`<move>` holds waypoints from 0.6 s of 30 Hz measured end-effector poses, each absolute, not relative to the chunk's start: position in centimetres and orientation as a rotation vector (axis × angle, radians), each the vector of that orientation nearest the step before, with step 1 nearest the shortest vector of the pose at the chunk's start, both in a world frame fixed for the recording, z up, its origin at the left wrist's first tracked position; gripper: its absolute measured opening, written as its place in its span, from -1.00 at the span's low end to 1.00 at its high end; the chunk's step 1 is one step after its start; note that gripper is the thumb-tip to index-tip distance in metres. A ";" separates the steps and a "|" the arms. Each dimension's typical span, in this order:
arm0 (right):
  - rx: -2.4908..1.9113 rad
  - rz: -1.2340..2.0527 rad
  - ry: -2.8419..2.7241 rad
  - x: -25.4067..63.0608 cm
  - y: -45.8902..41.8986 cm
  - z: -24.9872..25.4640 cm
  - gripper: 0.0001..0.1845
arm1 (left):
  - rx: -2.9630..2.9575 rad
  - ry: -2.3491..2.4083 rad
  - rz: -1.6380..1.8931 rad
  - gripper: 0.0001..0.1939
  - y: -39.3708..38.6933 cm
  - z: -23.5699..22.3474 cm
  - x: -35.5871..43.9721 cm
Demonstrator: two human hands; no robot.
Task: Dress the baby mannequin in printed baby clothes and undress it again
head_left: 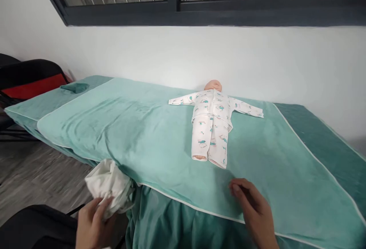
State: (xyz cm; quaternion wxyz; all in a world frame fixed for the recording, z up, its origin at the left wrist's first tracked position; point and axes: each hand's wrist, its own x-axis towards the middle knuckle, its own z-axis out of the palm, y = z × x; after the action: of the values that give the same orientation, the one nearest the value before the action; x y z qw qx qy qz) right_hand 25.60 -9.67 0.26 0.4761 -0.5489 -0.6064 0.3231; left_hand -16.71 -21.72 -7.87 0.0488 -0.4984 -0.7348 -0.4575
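Note:
My left hand (94,224) grips a crumpled white cloth (110,184) by its lower edge, off the front edge of the bed. What kind of cloth it is cannot be made out. My right hand (254,209) hovers over the bed's front edge, its fingers curled and the tips drawn in toward the thumb, with nothing visible in them. Beyond it a baby doll (213,85) lies on its back, arms stretched out sideways. It wears a white printed top (213,106) and matching trousers (201,138); the trouser legs point toward me.
A light green blanket (137,127) covers the bed, over a darker green cover (326,138). A small dark green cloth (74,87) lies at the far left. Black chairs (34,70), one with a red part, stand at left. A white wall (143,55) and window frame (200,12) close off the back.

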 end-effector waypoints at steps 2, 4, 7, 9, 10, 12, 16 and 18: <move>-1.178 0.973 -1.474 23.7 -10.6 0.7 -0.83 | -1.615 -2.071 -1.322 -0.69 -19.4 -6.9 -14.6; -1.031 1.140 -1.513 21.6 -11.2 1.3 -0.81 | -1.615 -1.897 -1.429 -0.67 -17.5 -4.5 -11.5; -0.917 1.342 -1.549 18.6 -11.4 2.3 -0.27 | -1.510 -1.778 -1.775 -0.65 -15.5 0.3 -6.0; -0.880 1.425 -1.526 17.0 -11.0 3.2 0.11 | -1.548 -1.713 -1.969 -0.57 -14.4 3.1 -2.8; -0.848 1.460 -1.505 16.3 -10.6 3.8 0.23 | -1.584 -1.695 -2.117 -0.53 -13.9 4.1 -1.5; -0.770 1.514 -1.443 15.4 -9.7 5.0 0.34 | -1.504 -1.876 -2.342 -0.57 -12.8 5.5 0.4; -0.714 1.515 -1.365 14.2 -8.3 7.0 0.27 | -1.400 -2.190 -2.649 -0.69 -11.1 5.9 1.9; -0.723 1.483 -1.373 13.9 -7.8 7.3 0.23 | -1.404 -2.166 -2.760 -0.66 -10.6 5.5 2.1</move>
State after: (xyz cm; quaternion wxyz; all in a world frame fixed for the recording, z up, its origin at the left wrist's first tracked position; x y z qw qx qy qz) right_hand 13.89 -7.85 7.35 0.4774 -0.2958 -0.5623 0.6070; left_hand 2.10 -10.59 5.49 -0.3133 -0.3529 -0.5443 -0.6935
